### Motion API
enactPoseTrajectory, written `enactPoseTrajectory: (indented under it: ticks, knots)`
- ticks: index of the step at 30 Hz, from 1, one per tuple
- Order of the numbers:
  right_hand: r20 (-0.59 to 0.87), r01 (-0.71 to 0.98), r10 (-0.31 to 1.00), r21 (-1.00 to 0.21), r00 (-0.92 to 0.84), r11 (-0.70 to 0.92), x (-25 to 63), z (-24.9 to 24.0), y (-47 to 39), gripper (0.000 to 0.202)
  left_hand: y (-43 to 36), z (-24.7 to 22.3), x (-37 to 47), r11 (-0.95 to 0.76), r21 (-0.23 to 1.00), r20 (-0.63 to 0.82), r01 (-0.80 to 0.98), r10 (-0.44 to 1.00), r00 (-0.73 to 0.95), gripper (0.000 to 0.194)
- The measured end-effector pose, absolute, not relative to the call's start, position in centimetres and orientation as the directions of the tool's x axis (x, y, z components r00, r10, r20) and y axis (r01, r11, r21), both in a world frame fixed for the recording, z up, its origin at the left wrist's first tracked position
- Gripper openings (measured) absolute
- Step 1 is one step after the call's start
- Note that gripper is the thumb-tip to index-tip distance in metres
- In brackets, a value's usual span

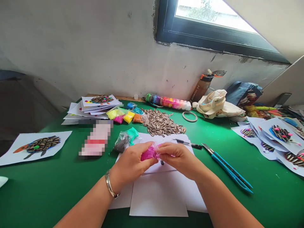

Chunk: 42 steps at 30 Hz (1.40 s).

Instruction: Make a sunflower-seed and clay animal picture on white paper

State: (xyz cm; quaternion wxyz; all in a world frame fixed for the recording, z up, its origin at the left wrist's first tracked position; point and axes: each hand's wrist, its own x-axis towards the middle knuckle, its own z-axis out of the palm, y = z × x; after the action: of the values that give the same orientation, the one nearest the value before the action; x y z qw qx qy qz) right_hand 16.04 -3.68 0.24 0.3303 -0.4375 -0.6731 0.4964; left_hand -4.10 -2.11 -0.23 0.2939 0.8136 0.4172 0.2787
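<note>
A small plastic bag of pink modelling clay (149, 153) is between my two hands, above sheets of white paper (158, 196). My left hand (133, 161) is closed round the clay end of the bag, a bracelet on its wrist. With fingers pinched together, my right hand (177, 157) grips the clear plastic at the bag's other end. Part of a small dark mark shows on the paper beneath. Beyond my left hand lie a bag of dark clay (121, 143) and a teal packet (133, 134). A black pen (190, 144) rests just past my right hand.
Sunflower seeds (162, 123) are heaped behind the paper, beside several coloured clay packets (128, 117). At right lie a blue utility knife (229, 169) and a tape ring (189, 116). Seed pictures lie left (44, 147) and right (281, 134). A bottle (201, 87) leans by the wall.
</note>
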Motion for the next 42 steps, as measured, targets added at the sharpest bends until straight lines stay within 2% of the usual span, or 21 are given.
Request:
enactPoseTrajectory:
  ticks: [15, 18, 23, 28, 33, 38, 42]
  knots:
    - [0.061, 0.352, 0.842, -0.890, -0.535, 0.289, 16.9, 1.8, -3.8, 0.012, -2.6, 0.1, -4.0, -0.433, 0.800, 0.169, 0.416, 0.828, 0.535, 0.022]
    - [0.019, 0.399, 0.852, -0.878, -0.523, 0.265, 16.8, 1.9, -3.9, 0.007, -2.7, 0.3, -3.8, -0.432, 0.804, 0.160, 0.410, 0.820, 0.550, 0.019]
    - [-0.026, 0.485, 0.889, -0.845, -0.457, 0.225, 16.4, 1.3, -4.3, 0.006, -2.5, 0.0, -3.8, -0.451, 0.779, 0.180, 0.437, 0.827, 0.533, 0.026]
    - [0.057, 0.468, 0.928, -0.851, -0.369, 0.239, 15.8, 0.5, -4.3, 0.007, -2.2, -0.4, -3.9, -0.428, 0.756, 0.190, 0.494, 0.867, 0.460, 0.036]
    - [0.152, 0.434, 0.905, -0.838, -0.398, 0.332, 15.7, 0.3, -4.2, 0.013, -2.1, -0.4, -3.9, -0.426, 0.740, 0.189, 0.521, 0.875, 0.446, 0.035]
    - [0.111, 0.504, 0.909, -0.802, -0.402, 0.321, 15.9, 0.6, -4.3, 0.013, -2.2, -0.5, -3.8, -0.406, 0.737, 0.164, 0.540, 0.883, 0.440, 0.037]
    - [0.078, 0.468, 0.917, -0.841, -0.390, 0.271, 16.0, 0.8, -4.4, 0.010, -2.3, -0.2, -3.8, -0.401, 0.739, 0.155, 0.542, 0.883, 0.443, 0.031]
